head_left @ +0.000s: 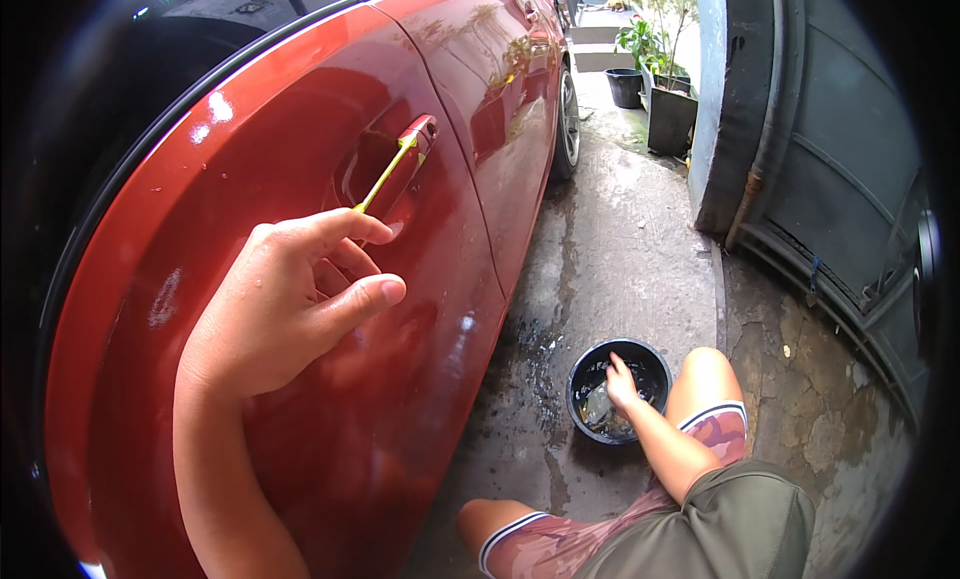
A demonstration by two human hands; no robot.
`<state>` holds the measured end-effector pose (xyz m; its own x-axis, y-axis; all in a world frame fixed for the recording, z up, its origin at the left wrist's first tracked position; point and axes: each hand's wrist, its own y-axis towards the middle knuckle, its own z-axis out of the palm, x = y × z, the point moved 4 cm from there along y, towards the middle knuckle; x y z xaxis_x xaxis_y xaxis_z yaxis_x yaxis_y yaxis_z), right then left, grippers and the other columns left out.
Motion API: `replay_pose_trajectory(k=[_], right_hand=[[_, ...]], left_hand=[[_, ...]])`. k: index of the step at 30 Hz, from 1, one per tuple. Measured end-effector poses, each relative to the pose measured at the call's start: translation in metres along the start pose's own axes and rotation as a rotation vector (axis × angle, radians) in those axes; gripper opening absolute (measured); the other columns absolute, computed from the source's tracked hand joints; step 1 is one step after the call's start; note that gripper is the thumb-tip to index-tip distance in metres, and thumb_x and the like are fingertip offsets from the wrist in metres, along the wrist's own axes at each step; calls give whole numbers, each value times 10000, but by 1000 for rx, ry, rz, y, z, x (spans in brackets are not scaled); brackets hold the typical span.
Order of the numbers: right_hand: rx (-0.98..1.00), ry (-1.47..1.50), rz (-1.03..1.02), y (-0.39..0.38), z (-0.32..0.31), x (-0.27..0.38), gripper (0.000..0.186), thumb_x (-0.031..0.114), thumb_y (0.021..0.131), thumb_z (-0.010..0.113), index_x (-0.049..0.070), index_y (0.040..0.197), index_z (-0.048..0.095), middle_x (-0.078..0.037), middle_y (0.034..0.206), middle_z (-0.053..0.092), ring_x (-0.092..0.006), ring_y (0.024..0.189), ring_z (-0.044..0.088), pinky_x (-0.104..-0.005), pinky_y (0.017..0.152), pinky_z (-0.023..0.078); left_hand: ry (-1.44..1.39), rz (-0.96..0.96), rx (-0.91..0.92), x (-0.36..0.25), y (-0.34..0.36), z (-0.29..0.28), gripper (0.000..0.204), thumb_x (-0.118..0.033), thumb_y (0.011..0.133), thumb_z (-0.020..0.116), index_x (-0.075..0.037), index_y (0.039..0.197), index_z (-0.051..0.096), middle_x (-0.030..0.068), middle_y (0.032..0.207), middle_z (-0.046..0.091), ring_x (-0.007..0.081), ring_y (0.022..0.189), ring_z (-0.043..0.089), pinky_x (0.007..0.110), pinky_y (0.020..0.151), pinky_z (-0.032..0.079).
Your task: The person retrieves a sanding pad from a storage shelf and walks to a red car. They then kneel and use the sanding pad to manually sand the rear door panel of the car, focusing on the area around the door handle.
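Observation:
My left hand [310, 289] is raised beside the red car door [250, 379], just below the door handle [405, 164]. Its fingers are bent and stand apart from the thumb, with nothing seen between them. Along the handle runs a thin bright yellow-green strip [385, 184], from its far end down to my index finger; whether they touch cannot be told. My right hand [621, 381] reaches down into a round black bucket [573, 407] on the ground. Something pale and greyish [597, 407] shows in the bucket beside that hand, too unclear to name. The fingers there are partly hidden.
The car fills the left side, its wheel [568, 129] farther ahead. Wet patches mark the concrete floor [630, 239] around the bucket. A dark metal gate [840, 149] stands on the right, potted plants [672, 109] farther off. My knees flank the bucket.

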<state>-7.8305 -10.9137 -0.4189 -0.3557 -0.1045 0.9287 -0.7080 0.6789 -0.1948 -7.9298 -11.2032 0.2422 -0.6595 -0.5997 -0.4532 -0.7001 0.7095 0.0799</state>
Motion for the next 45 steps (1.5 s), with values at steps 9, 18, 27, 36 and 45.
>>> replay_pose_trajectory(k=[9, 18, 27, 36, 45], right_hand=[[-103, 373, -1025, -64, 63, 466, 557, 104, 1052, 498, 56, 1592, 367, -226, 1673, 278, -415, 1572, 185, -440, 1272, 199], [-194, 326, -1177, -103, 100, 494, 745, 392, 1087, 400, -68, 1618, 153, -287, 1705, 49, -533, 1556, 52, -541, 1272, 100], [-103, 209, -1149, -126, 116, 464, 709, 299, 1083, 434, -74, 1613, 146, -335, 1681, 77, -526, 1555, 80, -536, 1272, 133], [76, 71, -1127, -144, 112, 432, 697, 263, 1079, 432, -52, 1625, 132, -305, 1694, 70, -532, 1554, 64, -537, 1266, 146], [64, 207, -1169, -129, 124, 434, 813, 303, 1062, 462, -73, 1623, 9, -335, 1686, -49, -489, 1575, -19, -549, 1272, 32]], left_hand=[[27, -36, -16, 7, -8, -1, 339, -139, 913, 781, -8, 1215, 701, 68, 928, 731, 104, 832, 678, 282, 746, 546], [0, 34, -47, -2, -6, 1, 309, -133, 935, 763, -6, 1209, 695, 54, 942, 720, 106, 837, 679, 272, 758, 565], [-54, 15, -57, 13, -2, 2, 296, -188, 958, 749, -7, 1188, 701, 41, 903, 704, 103, 799, 668, 266, 741, 560], [-42, 23, -47, 12, 3, 2, 293, -195, 960, 747, 2, 1172, 699, 43, 892, 700, 99, 795, 662, 266, 734, 553], [-40, 33, -48, 13, 2, 3, 277, -186, 963, 735, 4, 1163, 702, 43, 877, 697, 97, 799, 661, 269, 724, 556]])
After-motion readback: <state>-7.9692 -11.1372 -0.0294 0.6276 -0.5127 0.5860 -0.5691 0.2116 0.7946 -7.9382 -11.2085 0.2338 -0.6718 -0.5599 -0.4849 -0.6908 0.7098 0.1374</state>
